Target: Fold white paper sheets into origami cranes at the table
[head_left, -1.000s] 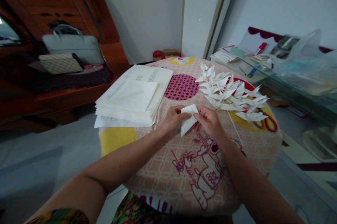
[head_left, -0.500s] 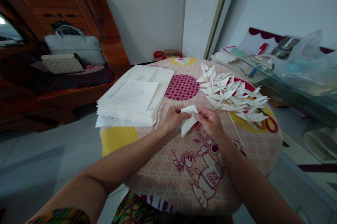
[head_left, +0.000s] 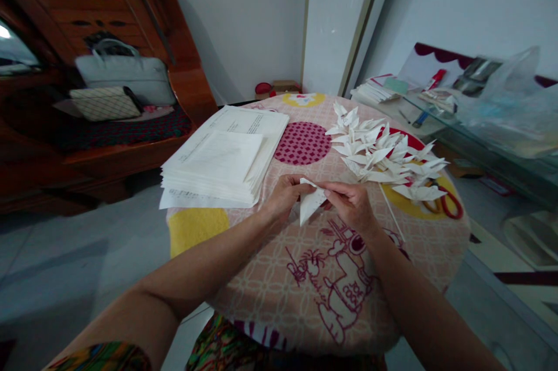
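Between my two hands is a small folded piece of white paper, its point directed down toward me. My left hand pinches its left side, the thumb lying on the top. On the other side my right hand grips the upper right edge between thumb and fingers. Just beyond my right hand lies a heap of folded white paper cranes. To the left of my hands rests a thick stack of printed paper sheets, with smaller blank sheets on top.
A patterned cloth covers the round table. Scissors with red handles lie partly under the cranes, near a thin white stick. At right stands a glass shelf with a plastic bag. A wooden bench holds bags at left.
The top of the folded paper has been turned down, so its outline is now more triangular. My right fingers have shifted across its upper edge.
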### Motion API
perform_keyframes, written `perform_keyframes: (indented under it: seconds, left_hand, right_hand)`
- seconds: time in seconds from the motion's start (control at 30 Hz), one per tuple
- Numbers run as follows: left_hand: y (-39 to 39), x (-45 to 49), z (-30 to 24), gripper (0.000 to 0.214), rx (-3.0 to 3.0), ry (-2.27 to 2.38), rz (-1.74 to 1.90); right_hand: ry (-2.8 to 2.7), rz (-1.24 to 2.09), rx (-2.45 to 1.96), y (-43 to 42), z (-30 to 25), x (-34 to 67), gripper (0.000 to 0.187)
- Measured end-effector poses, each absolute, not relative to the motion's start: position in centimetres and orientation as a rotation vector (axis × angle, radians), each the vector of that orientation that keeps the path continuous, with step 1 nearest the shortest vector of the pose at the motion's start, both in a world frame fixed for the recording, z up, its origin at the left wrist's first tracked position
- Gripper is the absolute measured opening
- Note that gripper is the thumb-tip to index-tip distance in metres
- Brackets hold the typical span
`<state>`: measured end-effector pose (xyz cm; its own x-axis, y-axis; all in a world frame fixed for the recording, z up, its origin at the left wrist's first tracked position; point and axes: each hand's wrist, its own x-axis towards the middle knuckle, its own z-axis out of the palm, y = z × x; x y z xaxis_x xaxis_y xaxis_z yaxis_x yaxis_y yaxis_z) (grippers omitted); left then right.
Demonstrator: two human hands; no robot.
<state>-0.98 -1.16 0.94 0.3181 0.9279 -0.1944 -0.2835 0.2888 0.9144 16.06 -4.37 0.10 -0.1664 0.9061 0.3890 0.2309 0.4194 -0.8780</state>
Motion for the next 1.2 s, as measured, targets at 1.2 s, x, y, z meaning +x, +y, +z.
perform_keyframes:
  seconds: [1.2]
  left_hand:
    - [-0.7, -2.0, 1.1, 0.024, 0.961, 0.875, 0.816]
  right_hand:
    - [-2.005, 0.138, -0.96, -4.3, -0.4, 16.0, 0.038]
